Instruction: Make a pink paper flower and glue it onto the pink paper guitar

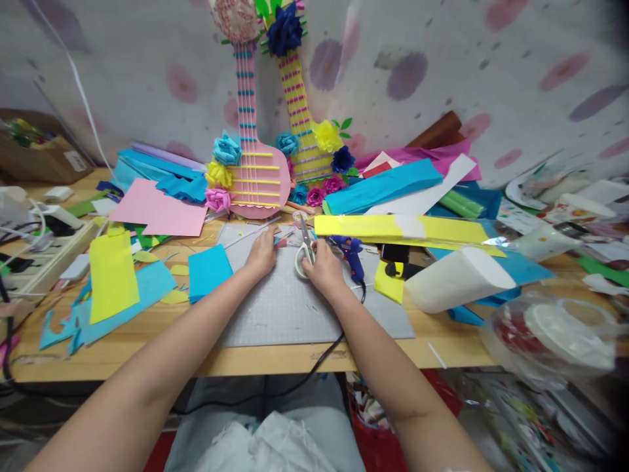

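Note:
My right hand (325,267) grips the white handles of a pair of scissors (304,251), whose blades point away from me over the back of the grey cutting mat (285,314). Just left of it, my left hand (263,252) is closed, with small pinkish bits by its fingertips; what it holds, if anything, I cannot make out. A blue glue gun (350,252) lies right of my right hand, its black cord running down over the table edge. Beside my left hand lies a blue paper piece (209,270).
Two paper guitars, one pink (260,177) and one yellow (299,131), lean on the back wall. A yellow paper strip (363,227), a white paper roll (457,280) and a plastic-wrapped item (550,337) lie right. Pink card (157,208) and a power strip (59,262) lie left.

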`<act>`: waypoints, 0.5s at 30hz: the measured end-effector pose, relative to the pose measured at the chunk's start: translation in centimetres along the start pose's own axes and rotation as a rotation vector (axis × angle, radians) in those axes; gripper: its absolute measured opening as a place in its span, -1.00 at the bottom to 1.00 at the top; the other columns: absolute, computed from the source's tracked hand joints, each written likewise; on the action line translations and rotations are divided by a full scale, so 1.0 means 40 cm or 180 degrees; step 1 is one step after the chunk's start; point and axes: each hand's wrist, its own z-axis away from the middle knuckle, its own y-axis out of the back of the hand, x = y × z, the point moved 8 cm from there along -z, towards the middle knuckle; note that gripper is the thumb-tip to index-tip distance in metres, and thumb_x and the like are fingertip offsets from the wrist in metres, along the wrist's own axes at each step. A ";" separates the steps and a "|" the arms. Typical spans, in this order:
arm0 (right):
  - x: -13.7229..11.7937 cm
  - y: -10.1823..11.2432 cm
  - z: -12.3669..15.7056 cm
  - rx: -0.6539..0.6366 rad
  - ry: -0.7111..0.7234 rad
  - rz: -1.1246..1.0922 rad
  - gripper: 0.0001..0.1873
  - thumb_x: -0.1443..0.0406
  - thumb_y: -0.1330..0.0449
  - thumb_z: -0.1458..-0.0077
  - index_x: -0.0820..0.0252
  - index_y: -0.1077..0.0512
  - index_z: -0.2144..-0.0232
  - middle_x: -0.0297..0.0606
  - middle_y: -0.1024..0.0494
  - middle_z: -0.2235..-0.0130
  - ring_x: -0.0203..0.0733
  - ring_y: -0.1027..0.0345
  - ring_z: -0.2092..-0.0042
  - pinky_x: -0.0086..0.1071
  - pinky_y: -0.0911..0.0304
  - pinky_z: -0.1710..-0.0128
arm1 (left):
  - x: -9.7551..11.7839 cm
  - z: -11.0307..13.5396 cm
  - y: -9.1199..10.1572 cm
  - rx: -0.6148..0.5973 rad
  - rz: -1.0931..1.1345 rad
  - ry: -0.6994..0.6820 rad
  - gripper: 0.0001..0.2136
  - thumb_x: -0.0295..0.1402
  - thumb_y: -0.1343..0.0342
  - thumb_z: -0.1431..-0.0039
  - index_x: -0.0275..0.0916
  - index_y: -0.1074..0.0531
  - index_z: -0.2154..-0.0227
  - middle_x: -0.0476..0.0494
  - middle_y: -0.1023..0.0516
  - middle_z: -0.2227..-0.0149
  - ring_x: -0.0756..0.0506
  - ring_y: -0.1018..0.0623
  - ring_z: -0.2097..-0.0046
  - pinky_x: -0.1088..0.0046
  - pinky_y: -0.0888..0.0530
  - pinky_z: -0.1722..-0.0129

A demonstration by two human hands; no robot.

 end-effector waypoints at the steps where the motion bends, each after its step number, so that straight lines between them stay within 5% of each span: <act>1: -0.001 -0.002 0.000 -0.0018 -0.0001 0.0055 -0.72 0.27 -0.02 -0.03 0.22 -0.20 0.16 -0.11 -0.39 0.09 -0.12 -0.32 0.13 -0.37 -0.17 0.24 | -0.001 -0.001 0.004 -0.0032 0.0013 -0.0078 -0.55 -0.56 0.13 -0.07 -0.34 -0.14 -0.08 -0.35 -0.40 0.06 -0.19 -0.39 0.00 0.22 -0.30 -0.01; 5: -0.005 -0.009 -0.007 -0.0146 -0.0052 0.0294 -0.72 0.29 -0.01 -0.05 0.24 -0.23 0.15 -0.07 -0.40 0.10 -0.10 -0.34 0.15 -0.34 -0.18 0.23 | -0.017 -0.011 0.046 0.0016 0.0234 0.0016 -0.58 -0.59 0.09 -0.02 -0.33 -0.23 0.01 -0.36 -0.39 0.03 -0.21 -0.37 -0.03 0.22 -0.26 -0.04; 11: -0.014 -0.016 -0.017 -0.0308 -0.0129 0.0538 -0.73 0.29 0.00 -0.08 0.24 -0.24 0.14 -0.08 -0.42 0.13 -0.11 -0.35 0.13 -0.35 -0.20 0.22 | -0.106 -0.021 0.107 0.0417 0.2651 0.1827 -0.86 -0.61 -0.04 0.11 -0.26 -0.29 0.47 -0.01 -0.35 0.54 -0.05 -0.44 0.44 0.47 -0.37 0.42; 15: -0.023 -0.009 -0.022 -0.0332 -0.0107 0.0881 -0.70 0.30 -0.02 -0.09 0.24 -0.24 0.10 -0.07 -0.40 0.11 -0.10 -0.36 0.15 -0.34 -0.23 0.25 | -0.113 -0.025 0.116 0.0396 0.3560 0.2183 -0.82 -0.69 0.03 0.18 -0.29 -0.25 0.53 0.05 -0.27 0.62 0.10 -0.28 0.64 0.64 -0.20 0.65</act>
